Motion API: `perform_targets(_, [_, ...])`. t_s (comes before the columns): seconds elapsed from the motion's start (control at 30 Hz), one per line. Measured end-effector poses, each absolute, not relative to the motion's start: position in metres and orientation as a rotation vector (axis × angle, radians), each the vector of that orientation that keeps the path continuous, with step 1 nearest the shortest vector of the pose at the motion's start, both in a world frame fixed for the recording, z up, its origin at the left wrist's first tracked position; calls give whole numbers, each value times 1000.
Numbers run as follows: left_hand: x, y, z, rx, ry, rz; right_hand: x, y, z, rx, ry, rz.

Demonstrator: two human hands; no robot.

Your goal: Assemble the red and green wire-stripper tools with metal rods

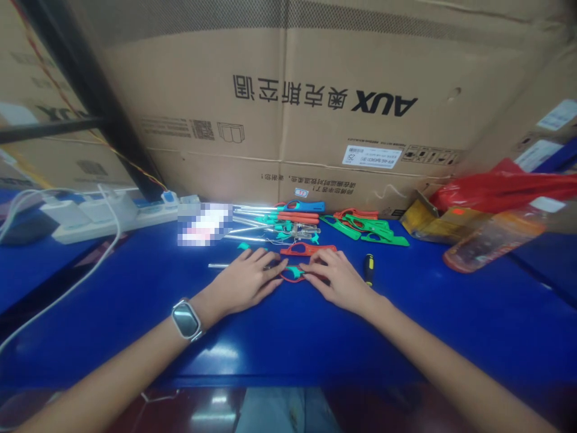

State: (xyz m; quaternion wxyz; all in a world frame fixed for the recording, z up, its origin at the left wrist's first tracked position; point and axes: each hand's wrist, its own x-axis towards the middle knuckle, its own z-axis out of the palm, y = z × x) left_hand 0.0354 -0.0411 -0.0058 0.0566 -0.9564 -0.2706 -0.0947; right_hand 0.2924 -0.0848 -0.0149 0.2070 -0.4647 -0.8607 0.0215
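Observation:
Both my hands rest on the blue table (288, 337), fingertips meeting over a small red plastic handle piece (293, 275) with a teal part in it. My left hand (246, 281), a smartwatch (186, 320) on its wrist, lies with fingers stretched toward the piece and pressing on it. My right hand (336, 278) has its fingers curled down, pinching the piece's right side. A second red handle shell (309, 249) lies just beyond my fingers. A thin metal rod (220, 265) sticks out to the left of my left hand.
Behind lies a heap of metal rods with red, blue and teal handles (283, 222) and green and red handle shells (365, 230). A black-and-yellow screwdriver (369, 264) lies right of my hand. A power strip (94, 213), red bag (500, 192) and a large cardboard box (297, 108) border the table.

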Motion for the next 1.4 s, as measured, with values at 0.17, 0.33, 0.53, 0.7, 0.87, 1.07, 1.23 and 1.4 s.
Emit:
perform_targets(0.17, [32,-41,-11,-2922,-834,-309,292,-86,-14,-1317,-2405,24])
perform_targets(0.33, [32,-40,-9,-2961,-842,-318,292,-85,-9,-1297,-2441,60])
perform_targets(0.53, [34,-40,-11,-2977,-843,-352,284,-79,5,-1307,-2385,57])
perform_targets(0.7, [28,-38,-6,-3065,-935,-516,270,-64,11,-1269,-2298,112])
perform_targets(0.87, [9,-29,6,-3202,-1113,-768,250,-54,11,-1196,-2303,180])
perform_targets(1.07, [5,-20,-2,-3263,-1087,-681,234,-54,-6,-1186,-2337,339])
perform_targets(1.23, [7,-18,-9,-3239,-1126,-602,234,-57,-19,-1200,-2273,408])
perform_targets(1.4, [6,-16,-8,-3261,-1106,-617,235,-55,-21,-1153,-2202,490])
